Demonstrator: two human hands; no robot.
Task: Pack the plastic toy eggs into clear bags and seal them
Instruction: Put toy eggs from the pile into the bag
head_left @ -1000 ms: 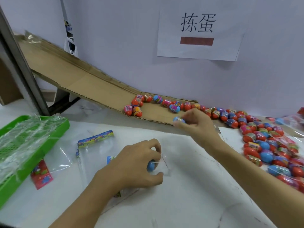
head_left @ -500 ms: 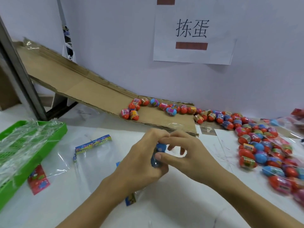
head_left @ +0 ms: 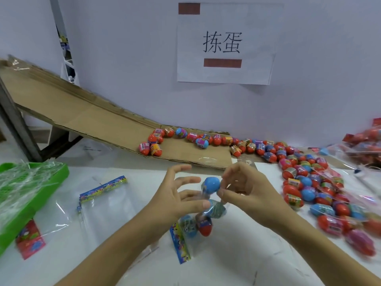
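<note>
Since the blue egg (head_left: 211,184) at the mouth of the clear bag (head_left: 203,215) is smooth, hard plastic, it should weigh little and slip easily, so a pinch across its widest part looks the safest hold. Thin film like this will crumple and sag; it is best taken by the edges of its opening. Three more eggs appear to sit inside it already, above the printed strip (head_left: 179,243) hanging low. The right hand (head_left: 245,195) pinches the blue egg with its fingertips, while the left hand (head_left: 177,199) has its upper fingers spread and its thumb pressed against the film just below. Whether that thumb truly clamps the bag is hard to tell, since the film is nearly invisible and motion blur softens the fingers. Beyond, loose eggs (head_left: 305,182) crowd the counter (head_left: 237,265) on the right, and the bags (head_left: 365,145) at the right edge are cut off.
</note>
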